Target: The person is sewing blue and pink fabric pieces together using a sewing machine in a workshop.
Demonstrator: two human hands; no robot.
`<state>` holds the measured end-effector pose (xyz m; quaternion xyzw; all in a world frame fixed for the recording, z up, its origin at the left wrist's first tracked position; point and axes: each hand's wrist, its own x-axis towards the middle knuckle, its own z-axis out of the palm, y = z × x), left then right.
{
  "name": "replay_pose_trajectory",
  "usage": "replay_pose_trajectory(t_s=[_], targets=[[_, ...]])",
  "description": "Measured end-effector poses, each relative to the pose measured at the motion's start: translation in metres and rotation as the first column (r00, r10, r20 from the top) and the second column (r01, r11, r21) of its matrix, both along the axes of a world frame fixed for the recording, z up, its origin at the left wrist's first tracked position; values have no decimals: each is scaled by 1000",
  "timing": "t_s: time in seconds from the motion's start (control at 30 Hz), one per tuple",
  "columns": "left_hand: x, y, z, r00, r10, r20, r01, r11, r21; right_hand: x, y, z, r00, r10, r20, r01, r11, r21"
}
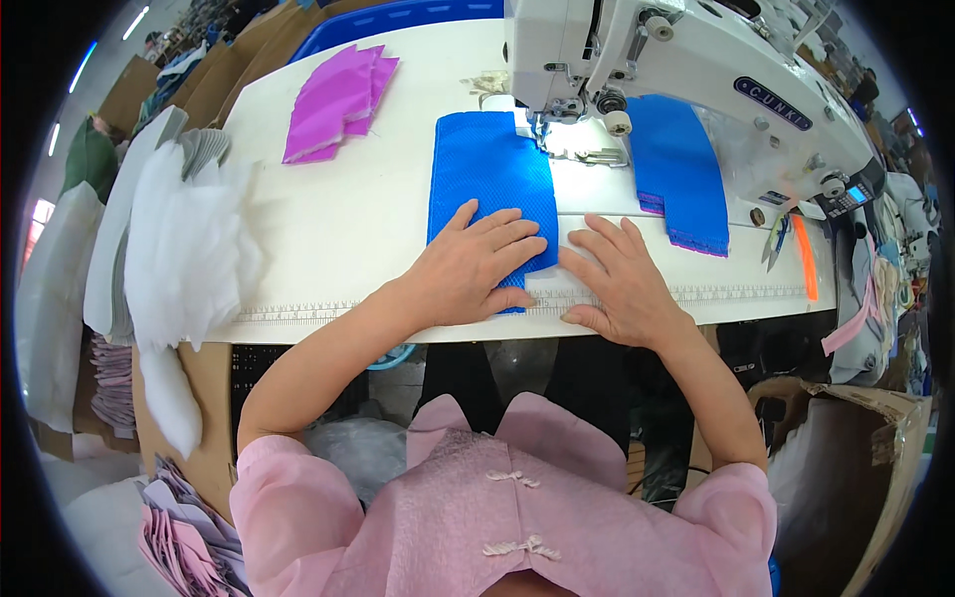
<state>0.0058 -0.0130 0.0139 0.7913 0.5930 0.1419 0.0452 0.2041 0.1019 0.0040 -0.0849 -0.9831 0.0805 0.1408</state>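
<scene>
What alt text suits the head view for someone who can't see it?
The left hand lies on a textured blue fabric panel  at a white sewing machine; the right hand is beside the panel, over a white tabletop.

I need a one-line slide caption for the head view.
At a white sewing machine, the left hand rests on a blue fabric piece, the right hand beside it.

Left hand [470, 264] on blue fabric panel [487, 164] at sewing machine [696, 70]; right hand [629, 297] just beside.
</scene>
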Motion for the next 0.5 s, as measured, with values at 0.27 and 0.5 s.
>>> replay_pose_trajectory(t_s=[0.27, 0.5], targets=[[17, 6, -1, 996, 91, -26, -85, 981, 175, -3, -1, 4, 998, -8, 57, 5, 998, 57], [19, 9, -6, 995, 65, -73, -43, 962, 269, -3, 0, 2, 998, -22, 52, 19, 998, 51]])
